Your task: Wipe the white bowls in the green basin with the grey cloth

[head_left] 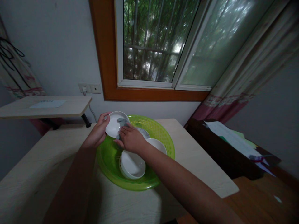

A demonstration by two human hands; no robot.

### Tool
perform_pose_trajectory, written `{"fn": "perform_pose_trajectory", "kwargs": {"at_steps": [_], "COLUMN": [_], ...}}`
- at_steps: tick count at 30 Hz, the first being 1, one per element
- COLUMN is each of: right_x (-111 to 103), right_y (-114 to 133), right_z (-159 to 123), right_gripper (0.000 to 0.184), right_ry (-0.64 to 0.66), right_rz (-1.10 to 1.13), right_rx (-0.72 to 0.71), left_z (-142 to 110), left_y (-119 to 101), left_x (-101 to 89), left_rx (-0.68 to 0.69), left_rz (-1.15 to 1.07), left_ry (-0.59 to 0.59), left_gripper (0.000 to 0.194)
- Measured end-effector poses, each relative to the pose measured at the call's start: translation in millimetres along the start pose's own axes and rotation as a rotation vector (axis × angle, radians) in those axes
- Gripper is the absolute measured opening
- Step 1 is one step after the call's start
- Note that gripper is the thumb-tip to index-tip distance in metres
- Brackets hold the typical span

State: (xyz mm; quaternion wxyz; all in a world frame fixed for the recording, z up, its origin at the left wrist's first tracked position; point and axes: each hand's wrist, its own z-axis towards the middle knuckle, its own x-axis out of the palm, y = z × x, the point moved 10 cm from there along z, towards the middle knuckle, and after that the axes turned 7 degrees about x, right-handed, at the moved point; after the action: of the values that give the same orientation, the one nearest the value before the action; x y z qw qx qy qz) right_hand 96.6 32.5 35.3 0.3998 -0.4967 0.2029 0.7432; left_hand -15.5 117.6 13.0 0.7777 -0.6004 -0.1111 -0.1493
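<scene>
My left hand grips a white bowl by its left rim, tilted so that its inside faces me. Inside that bowl, my right hand presses a grey cloth against the right part of the surface. Both hands are over the left back part of a green plastic basin. Within the basin, another white bowl leans at the front. A further white bowl lies to the right, partly behind my right forearm. Beyond my right wrist shows the edge of a greyish dish, mostly hidden.
The basin stands on a pale wooden table. A raised shelf holding a paper sheet is at the left. Behind are a wall socket and a window. Papers lie on a dark surface at the right.
</scene>
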Motion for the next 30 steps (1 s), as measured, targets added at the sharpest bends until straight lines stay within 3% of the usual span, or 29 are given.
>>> {"fn": "perform_pose_trajectory", "kwargs": {"at_steps": [5, 10, 17, 25, 30], "right_x": [2.0, 1.1, 11.5, -2.2, 5.4], "right_y": [11.1, 13.4, 1.4, -10.4, -4.7], "right_z": [-2.7, -3.9, 0.7, 4.0, 3.5], "right_gripper": [0.055, 0.056, 0.033, 0.032, 0.029], "right_ry": [0.081, 0.076, 0.074, 0.01, 0.048], "right_rz": [0.159, 0.254, 0.05, -0.146, -0.123], "right_rx": [-0.091, -0.12, -0.092, -0.004, -0.031], "left_z": [0.2, 0.9, 1.5, -0.9, -0.3], "left_y": [0.0, -0.9, 0.2, -4.5, -1.8], "left_x": [-0.9, -0.5, -0.9, -0.6, -0.7], "left_rx": [0.005, 0.017, 0.014, 0.006, 0.008], "left_rz": [0.01, -0.009, 0.008, 0.0, 0.013], "left_ry": [0.008, 0.016, 0.008, -0.031, -0.012], "left_gripper": [0.05, 0.048, 0.045, 0.043, 0.046]}}
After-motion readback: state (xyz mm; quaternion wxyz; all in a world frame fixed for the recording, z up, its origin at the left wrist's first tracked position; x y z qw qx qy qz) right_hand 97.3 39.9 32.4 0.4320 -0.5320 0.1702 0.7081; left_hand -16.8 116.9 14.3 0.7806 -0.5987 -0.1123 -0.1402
